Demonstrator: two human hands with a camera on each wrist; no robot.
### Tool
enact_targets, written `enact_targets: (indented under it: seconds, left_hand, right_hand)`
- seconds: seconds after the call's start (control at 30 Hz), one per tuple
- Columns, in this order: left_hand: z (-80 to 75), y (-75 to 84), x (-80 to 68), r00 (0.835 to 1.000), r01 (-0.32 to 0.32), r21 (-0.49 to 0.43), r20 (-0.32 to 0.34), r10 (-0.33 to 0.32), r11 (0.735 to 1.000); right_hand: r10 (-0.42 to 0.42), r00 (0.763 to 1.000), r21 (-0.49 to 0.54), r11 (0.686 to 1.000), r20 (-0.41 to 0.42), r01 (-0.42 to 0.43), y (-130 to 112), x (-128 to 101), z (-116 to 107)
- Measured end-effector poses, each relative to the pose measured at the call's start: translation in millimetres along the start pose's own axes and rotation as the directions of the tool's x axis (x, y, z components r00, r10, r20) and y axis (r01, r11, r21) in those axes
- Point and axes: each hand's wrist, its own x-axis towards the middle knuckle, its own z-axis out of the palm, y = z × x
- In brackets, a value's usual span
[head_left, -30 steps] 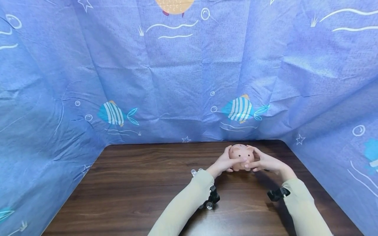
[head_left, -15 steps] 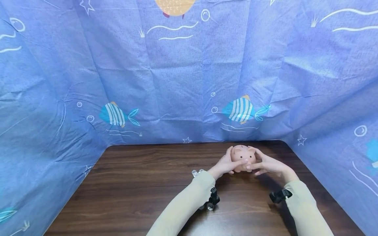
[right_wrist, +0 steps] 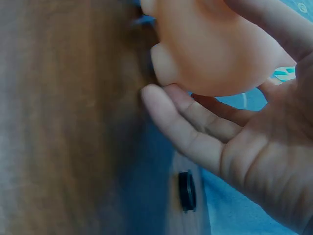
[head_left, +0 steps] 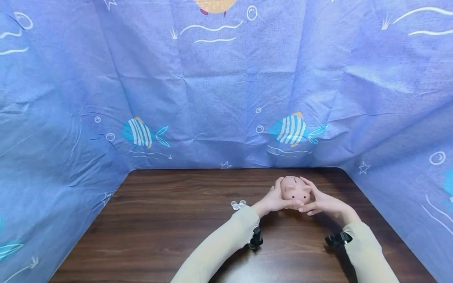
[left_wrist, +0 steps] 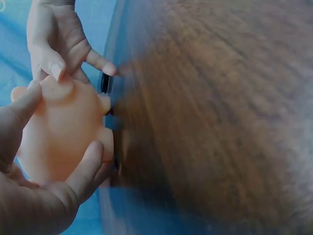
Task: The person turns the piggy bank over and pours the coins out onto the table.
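A pink piggy bank (head_left: 296, 189) is held between both hands over the right back part of the table. Its face is tipped toward me, and the dark slot on its top shows. The left hand (head_left: 274, 201) grips its left side, thumb across the snout area. From the other side the right hand (head_left: 326, 205) holds it with the thumb in front and fingers around the flank. In the right wrist view, spread fingertips (right_wrist: 159, 100) lie by a stubby foot of the piggy bank (right_wrist: 220, 54). Whether its feet touch the table cannot be made out.
Several clear faceted balls (head_left: 238, 205) lie on the brown wooden table (head_left: 170, 220), left of the left wrist. A small dark round thing (right_wrist: 187, 191) shows near the table edge in the right wrist view. Blue fish-print cloth (head_left: 212, 98) surrounds the table.
The piggy bank has tipped forward and moved slightly right and nearer, so its top slot shows more. Both hands moved with it. The clear ball by the left wrist camera has gone from view.
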Motion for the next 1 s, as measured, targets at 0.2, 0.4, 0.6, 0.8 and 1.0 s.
enact_targets:
  seconds: [0.2,0.4,0.6,0.8,1.0]
  left_hand:
    - [6.4,0.3,-5.9,1.000,-0.020,0.011,-0.019,0.020,1.000]
    - [7.7,1.8,-9.7,0.999,-0.022,0.023,-0.028,0.023,0.999]
    - [9.8,-4.1,-8.5,0.999,-0.043,0.017,-0.030,0.044,0.999]
    - [11.2,-5.3,-8.6,0.996,-0.079,-0.023,-0.044,0.078,0.997]
    - [9.4,-1.2,-11.6,0.997,-0.061,-0.004,-0.053,0.061,0.998]
  right_hand:
    - [-0.056,0.998,-0.004,0.998,0.023,0.056,6.6,-3.5,0.5]
    - [-0.072,0.997,0.004,0.997,0.009,0.072,9.3,-3.6,1.7]
    - [-0.057,0.998,-0.020,0.998,-0.002,0.057,8.3,-5.0,2.9]
    - [-0.040,0.999,-0.044,0.998,-0.006,0.039,8.7,-6.8,2.0]
    - [-0.038,0.999,-0.056,0.998,-0.016,0.037,8.3,-6.2,2.5]
